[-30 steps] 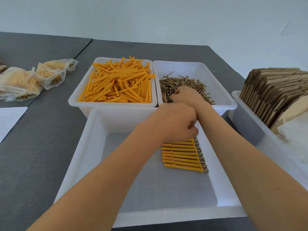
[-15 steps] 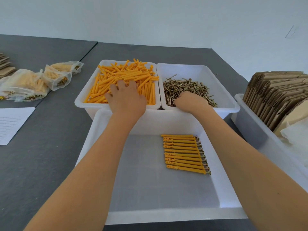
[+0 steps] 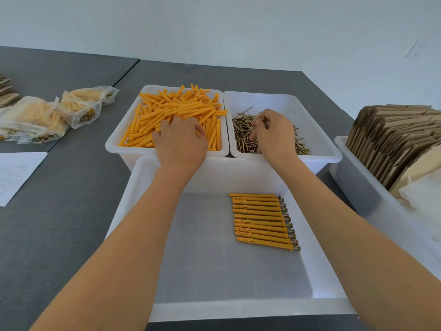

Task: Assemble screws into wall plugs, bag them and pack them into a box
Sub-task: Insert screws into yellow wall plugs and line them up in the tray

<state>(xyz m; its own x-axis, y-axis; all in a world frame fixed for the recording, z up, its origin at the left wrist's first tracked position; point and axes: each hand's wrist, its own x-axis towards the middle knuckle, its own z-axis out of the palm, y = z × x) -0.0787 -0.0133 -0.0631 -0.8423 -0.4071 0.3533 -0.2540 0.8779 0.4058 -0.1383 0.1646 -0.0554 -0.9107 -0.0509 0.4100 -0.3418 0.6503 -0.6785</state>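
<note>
The left hand [image 3: 180,142] lies palm-down on the heap of orange wall plugs [image 3: 176,115] in the upper-middle tub [image 3: 119,142]; its fingers curl into the heap, but whether they grip a plug cannot be told. The right hand [image 3: 274,134] reaches into the neighbouring tub [image 3: 319,139] and pinches a single screw [image 3: 263,120] between thumb and forefinger, just above the pile of brass-coloured screws [image 3: 243,137].

Below both, in the centre of the frame, a larger white tray [image 3: 238,309] holds a neat row of assembled plugs [image 3: 261,220], each lying crosswise with its screw head pointing right, in the tray's right half.

At the right edge a further bin [image 3: 358,187] carries a rank of flat brown cardboard boxes [image 3: 393,139] stood on edge, with crumpled clear bags [image 3: 424,199] in front. At the upper left, filled plastic bags [image 3: 47,113] of plugs rest on the grey surface [image 3: 59,235], with a lined paper sheet [image 3: 16,173] below them.
</note>
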